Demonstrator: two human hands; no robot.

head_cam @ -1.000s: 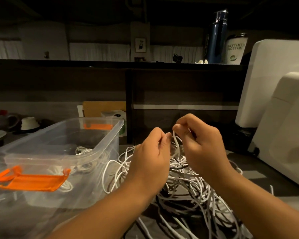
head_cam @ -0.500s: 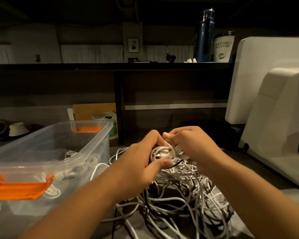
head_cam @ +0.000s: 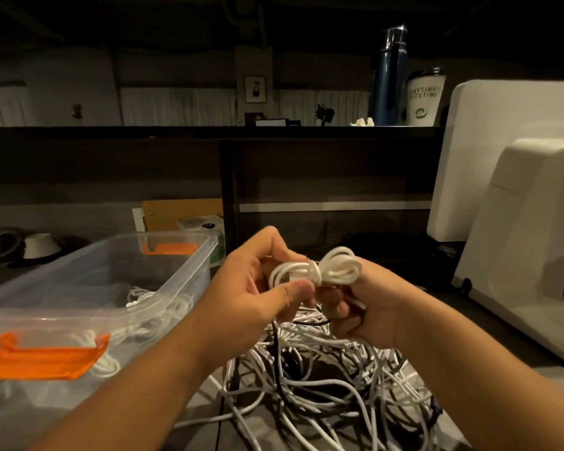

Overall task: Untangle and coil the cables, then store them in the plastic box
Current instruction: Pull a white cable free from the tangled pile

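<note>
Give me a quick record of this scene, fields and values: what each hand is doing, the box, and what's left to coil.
left hand: pinches coil at its wrapped middle
right hand: holds coil's right loop from below
coil: white, bundled, held above pile
pile: tangled white and dark cables, not coiled
box: clear, open, left of hands
stored cables: white, inside box
progress: held coil not yet in box

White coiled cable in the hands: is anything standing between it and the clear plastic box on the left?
Nothing visible does. The small white coiled cable, held by the left hand and right hand, is just right of the clear plastic box with orange latches, whose top is open.
</note>
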